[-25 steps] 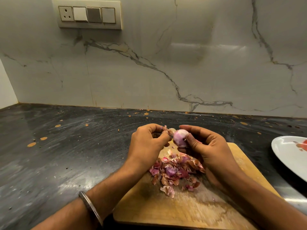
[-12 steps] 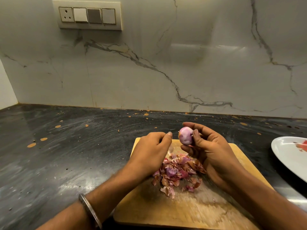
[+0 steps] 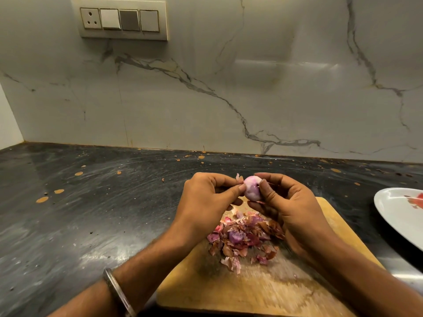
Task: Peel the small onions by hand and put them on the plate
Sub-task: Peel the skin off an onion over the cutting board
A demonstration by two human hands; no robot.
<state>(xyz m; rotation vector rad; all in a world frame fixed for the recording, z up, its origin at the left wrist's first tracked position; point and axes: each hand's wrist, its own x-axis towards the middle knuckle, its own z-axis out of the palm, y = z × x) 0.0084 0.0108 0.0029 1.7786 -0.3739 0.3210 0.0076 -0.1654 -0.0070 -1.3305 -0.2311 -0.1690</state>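
Note:
A small pale purple onion (image 3: 251,187) is held above the wooden cutting board (image 3: 263,291). My right hand (image 3: 288,209) grips it between thumb and fingers. My left hand (image 3: 206,200) pinches a thin flake of skin (image 3: 238,177) at the onion's left side with thumb and forefinger. A heap of pink and brown peels (image 3: 242,236) lies on the board under both hands. The white plate (image 3: 398,213) shows at the right edge, partly cut off by the frame.
The board lies on a dark stone counter (image 3: 91,213) speckled with small orange bits. A marble wall with a switch panel (image 3: 121,19) rises behind. A metal bangle (image 3: 119,291) circles my left wrist.
My left hand dropped toward the peel heap half a second ago, then rose back to the onion and now pinches its skin. The right hand kept the onion raised.

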